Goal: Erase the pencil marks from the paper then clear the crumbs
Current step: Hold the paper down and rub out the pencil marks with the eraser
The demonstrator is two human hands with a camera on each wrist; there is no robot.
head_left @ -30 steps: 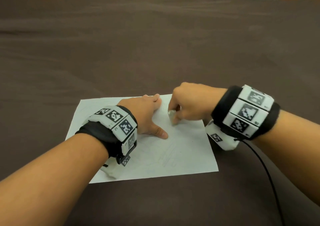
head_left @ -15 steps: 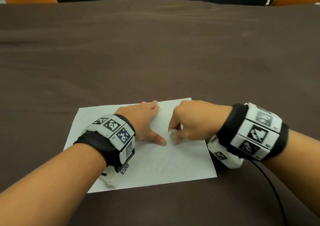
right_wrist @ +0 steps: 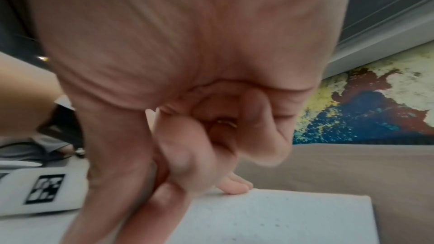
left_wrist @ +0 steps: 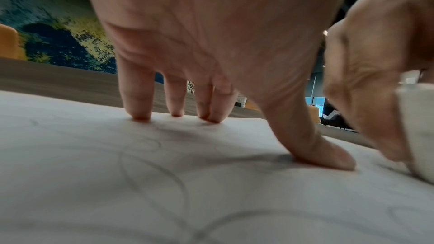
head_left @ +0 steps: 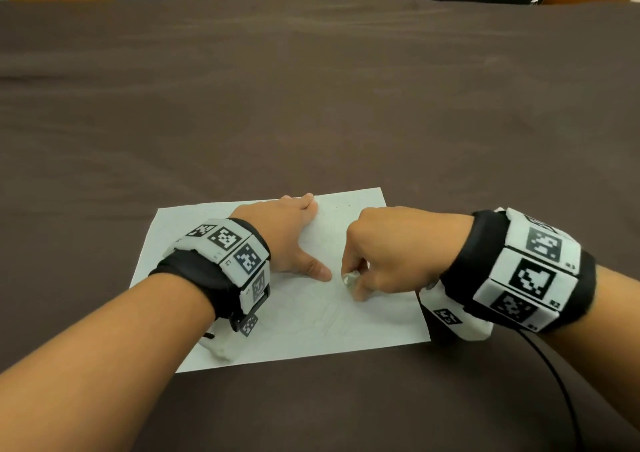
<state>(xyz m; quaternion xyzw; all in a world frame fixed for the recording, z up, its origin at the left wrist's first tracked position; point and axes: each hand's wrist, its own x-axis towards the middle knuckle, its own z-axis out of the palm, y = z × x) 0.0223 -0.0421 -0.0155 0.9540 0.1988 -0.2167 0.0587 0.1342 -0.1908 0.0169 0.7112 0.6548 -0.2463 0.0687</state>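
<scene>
head view — right hand (head_left: 391, 247) pinching eraser (head_left: 349, 280), paper (head_left: 311, 313)

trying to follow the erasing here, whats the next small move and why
Probably rub the eraser toward the person, over the faint pencil marks in the paper's near half. The right hand pinches it just beyond them, and the left hand presses flat, pinning the sheet.

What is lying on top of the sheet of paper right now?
On the paper: the left hand pressed flat, the right hand pinching an eraser against it, faint pencil marks and a few dark crumbs. What lies beneath the hands is covered.
</scene>
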